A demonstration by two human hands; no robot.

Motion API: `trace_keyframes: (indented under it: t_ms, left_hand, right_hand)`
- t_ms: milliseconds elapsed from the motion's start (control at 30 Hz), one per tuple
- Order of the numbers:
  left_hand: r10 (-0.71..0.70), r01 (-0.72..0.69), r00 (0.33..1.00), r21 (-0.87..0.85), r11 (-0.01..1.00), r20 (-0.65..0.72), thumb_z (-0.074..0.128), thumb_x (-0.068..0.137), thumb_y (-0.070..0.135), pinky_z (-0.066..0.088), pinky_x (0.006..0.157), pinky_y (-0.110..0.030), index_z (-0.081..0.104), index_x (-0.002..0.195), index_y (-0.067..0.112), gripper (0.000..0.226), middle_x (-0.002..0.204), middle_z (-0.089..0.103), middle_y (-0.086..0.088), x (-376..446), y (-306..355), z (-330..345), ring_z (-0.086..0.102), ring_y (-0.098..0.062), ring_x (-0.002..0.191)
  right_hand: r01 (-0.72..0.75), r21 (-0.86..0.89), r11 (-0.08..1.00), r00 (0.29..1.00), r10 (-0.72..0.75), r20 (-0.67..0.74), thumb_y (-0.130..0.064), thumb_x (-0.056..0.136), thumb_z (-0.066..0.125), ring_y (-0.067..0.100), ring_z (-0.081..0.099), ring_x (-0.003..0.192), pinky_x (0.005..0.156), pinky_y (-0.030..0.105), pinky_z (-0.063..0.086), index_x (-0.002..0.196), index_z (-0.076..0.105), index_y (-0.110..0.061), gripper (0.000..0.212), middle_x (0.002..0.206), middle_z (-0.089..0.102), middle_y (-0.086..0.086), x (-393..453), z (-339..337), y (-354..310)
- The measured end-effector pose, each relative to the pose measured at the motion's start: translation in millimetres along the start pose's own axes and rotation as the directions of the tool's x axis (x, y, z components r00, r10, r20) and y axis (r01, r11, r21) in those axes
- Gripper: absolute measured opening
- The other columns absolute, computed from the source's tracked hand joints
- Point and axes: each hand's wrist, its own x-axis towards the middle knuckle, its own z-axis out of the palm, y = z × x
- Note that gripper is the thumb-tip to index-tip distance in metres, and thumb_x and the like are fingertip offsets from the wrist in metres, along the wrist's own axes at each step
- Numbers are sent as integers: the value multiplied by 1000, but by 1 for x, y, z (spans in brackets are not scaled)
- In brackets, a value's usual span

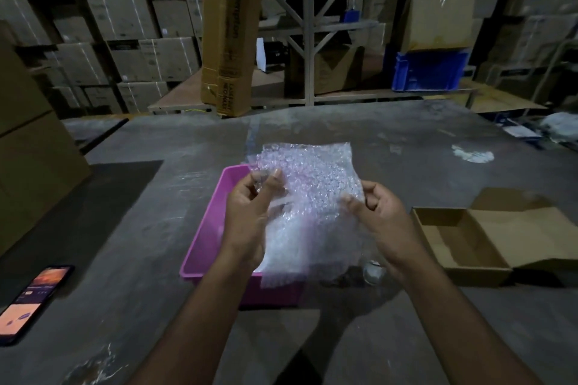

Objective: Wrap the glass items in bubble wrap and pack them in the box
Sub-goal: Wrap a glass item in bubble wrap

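A sheet of clear bubble wrap (312,184) is held up above a pink plastic tray (206,241). My left hand (250,212) pinches its left edge between thumb and fingers. My right hand (381,219) grips its right edge. More bubble wrap lies in the tray under the sheet. A small clear glass item (373,272) stands on the table just right of the tray, below my right wrist. An open cardboard box (459,247) sits empty to the right, its lid flap folded back.
A phone (31,300) with a lit screen lies at the near left of the grey table (156,259). A large carton (28,153) stands at the left edge. Stacked cartons, shelving and a blue crate (431,69) fill the background.
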Motion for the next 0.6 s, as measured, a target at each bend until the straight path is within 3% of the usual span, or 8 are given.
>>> trace_keyframes:
  t_ms: [100, 200, 300, 400, 467, 533, 600]
  left_hand:
    - [26, -26, 999, 0, 1000, 22, 69, 91, 15, 60, 71, -30, 59, 101, 11, 15, 91, 72, -1, -3, -7, 14, 71, -14, 84]
    - [35, -38, 998, 48, 998, 51, 74, 87, 14, 59, 77, -35, 59, 102, 13, 21, 90, 70, 0, -8, -19, 28, 68, -17, 86]
    - [15, -29, 993, 112, 993, 117, 75, 88, 15, 55, 80, -33, 63, 99, 16, 17, 83, 70, 6, -16, -31, 46, 65, -11, 82]
    - [-10, -7, 985, 102, 995, 171, 74, 89, 11, 53, 73, -23, 61, 100, 22, 20, 78, 69, 12, -23, -41, 65, 64, -5, 76]
    - [-28, 8, 982, 113, 994, 184, 74, 90, 10, 55, 74, -24, 62, 108, 23, 25, 88, 72, 10, -28, -47, 76, 66, -8, 85]
    - [-9, -26, 980, 177, 984, 197, 75, 89, 10, 56, 88, -24, 61, 124, 24, 41, 113, 71, 16, -32, -54, 87, 66, -4, 109]
    - [42, -99, 972, 242, 965, 230, 76, 88, 9, 50, 102, -25, 55, 138, 26, 57, 138, 59, 18, -36, -60, 97, 53, 4, 130]
  right_hand:
    - [-8, -23, 1000, 997, 6, -81, -36, 82, 74, 41, 68, 105, 96, 63, 52, 112, 66, -11, 40, 104, 75, 13, -6, -19, 5]
    - [-35, -62, 997, 994, 28, -104, -28, 91, 70, 34, 71, 101, 92, 63, 54, 113, 66, -12, 27, 104, 76, 9, -13, -44, 11]
    - [-11, -22, 1000, 993, 8, -120, -28, 87, 74, 23, 71, 109, 93, 53, 57, 136, 52, -24, 54, 120, 72, 6, -18, -66, 16]
    - [46, 25, 999, 995, -44, -91, -29, 84, 77, 21, 66, 118, 92, 45, 56, 149, 38, -38, 77, 132, 66, 7, -17, -90, 17]
    - [63, -45, 997, 997, -65, -44, -26, 87, 76, 8, 63, 121, 90, 34, 57, 146, 45, -40, 68, 135, 63, 0, -15, -104, 15]
    - [77, -117, 990, 996, -81, -29, -21, 89, 73, -2, 60, 120, 89, 24, 55, 134, 59, -36, 49, 136, 62, -9, -14, -117, 13]
    - [84, -135, 987, 994, -92, -52, -21, 88, 74, 9, 67, 108, 85, 26, 55, 114, 71, -33, 29, 119, 70, -5, -15, -131, 13]
